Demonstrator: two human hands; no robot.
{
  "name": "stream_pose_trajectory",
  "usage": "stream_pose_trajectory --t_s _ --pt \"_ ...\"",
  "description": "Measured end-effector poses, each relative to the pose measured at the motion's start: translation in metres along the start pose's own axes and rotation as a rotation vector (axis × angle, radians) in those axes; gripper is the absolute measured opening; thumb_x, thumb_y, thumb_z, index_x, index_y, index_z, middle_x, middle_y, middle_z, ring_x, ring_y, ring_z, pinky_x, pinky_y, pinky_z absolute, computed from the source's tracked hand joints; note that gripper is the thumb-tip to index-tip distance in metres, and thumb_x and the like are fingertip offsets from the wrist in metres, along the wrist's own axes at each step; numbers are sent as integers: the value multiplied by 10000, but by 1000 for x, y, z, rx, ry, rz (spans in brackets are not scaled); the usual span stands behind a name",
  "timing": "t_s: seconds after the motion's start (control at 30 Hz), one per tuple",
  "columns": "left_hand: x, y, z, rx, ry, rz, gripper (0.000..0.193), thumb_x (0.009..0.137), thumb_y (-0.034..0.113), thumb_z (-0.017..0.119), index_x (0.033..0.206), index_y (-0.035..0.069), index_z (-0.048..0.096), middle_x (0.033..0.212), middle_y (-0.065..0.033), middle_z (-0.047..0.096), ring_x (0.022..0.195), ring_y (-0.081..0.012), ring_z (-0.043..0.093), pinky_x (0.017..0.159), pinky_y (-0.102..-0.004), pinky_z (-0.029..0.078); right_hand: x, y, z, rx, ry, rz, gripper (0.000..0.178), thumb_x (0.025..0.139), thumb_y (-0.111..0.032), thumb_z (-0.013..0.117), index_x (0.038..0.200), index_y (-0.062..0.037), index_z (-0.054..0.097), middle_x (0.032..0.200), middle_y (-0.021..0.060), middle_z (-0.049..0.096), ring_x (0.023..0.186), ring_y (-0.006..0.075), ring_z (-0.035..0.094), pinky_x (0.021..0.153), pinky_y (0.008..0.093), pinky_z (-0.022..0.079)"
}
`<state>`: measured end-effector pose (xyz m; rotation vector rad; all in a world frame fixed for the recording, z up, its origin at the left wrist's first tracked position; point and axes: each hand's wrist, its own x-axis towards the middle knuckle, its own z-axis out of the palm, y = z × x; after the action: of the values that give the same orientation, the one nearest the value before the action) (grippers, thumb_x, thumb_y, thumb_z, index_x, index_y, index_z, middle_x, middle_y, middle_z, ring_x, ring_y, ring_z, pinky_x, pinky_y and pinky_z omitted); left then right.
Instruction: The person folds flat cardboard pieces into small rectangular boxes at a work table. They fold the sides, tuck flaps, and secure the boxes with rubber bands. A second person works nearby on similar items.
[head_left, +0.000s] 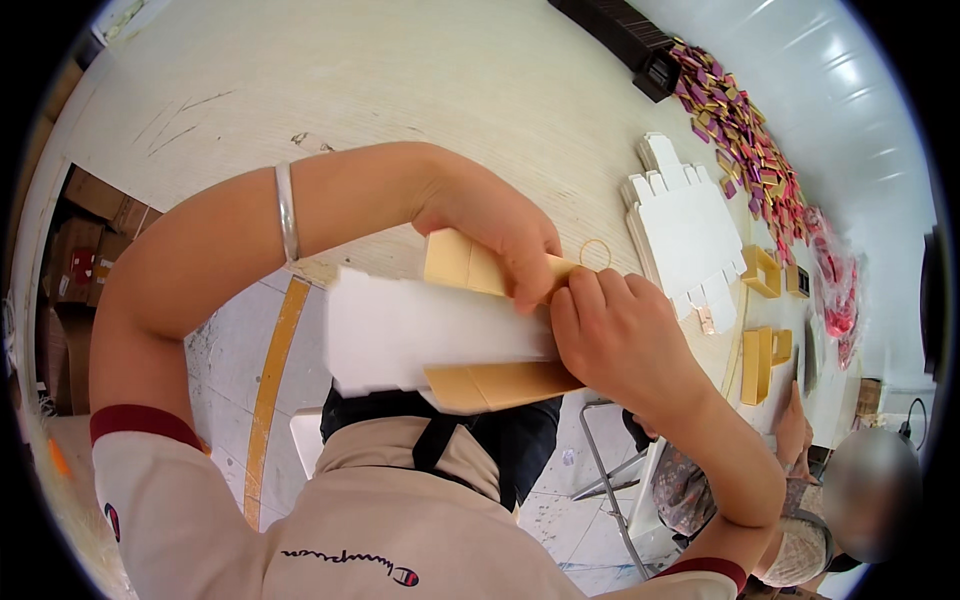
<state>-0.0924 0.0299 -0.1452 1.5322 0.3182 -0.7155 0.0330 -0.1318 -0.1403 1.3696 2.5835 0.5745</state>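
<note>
A partly folded cardboard box (pixel 430 330) is held in front of my body, over the table's near edge. Its broad middle panel is white, and tan-gold flaps stand along both sides. My left hand (pixel 500 228) reaches over from the far side, fingers bent down onto the upper gold flap. At the right end my right hand (pixel 628 335) is closed round the box, its curled fingers on the gold edge. The two hands nearly touch there and hide that end. A thin tan rubber band (pixel 596 254) lies on the table just beyond them.
White flat box blanks (pixel 685 225) lie stacked at right. Behind them are a pile of small purple, gold and red pieces (pixel 745 130) and a dark long box (pixel 625 40). Gold boxes (pixel 758 365) stand near a co-worker's hand (pixel 793 425). A folding stool (pixel 605 490) is below.
</note>
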Motion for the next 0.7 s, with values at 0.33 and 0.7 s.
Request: stream_pose_trajectory --t_s 0.33,0.7 --pt "4 9 18 384 117 37 285 826 102 549 1090 -6 548 932 -116 587 881 -202 534 781 -320 416 -7 15 -4 860 -15 495 120 825 -88 586 885 -5 524 739 129 566 767 316 565 649 412 440" --pt "21 4 29 447 423 64 424 1009 350 280 1131 -1 485 969 -178 563 901 -292 529 816 -348 413 -19 24 34 1094 222 650 306 860 -160 599 1118 -4 547 877 161 628 704 232 606 632 310 492"
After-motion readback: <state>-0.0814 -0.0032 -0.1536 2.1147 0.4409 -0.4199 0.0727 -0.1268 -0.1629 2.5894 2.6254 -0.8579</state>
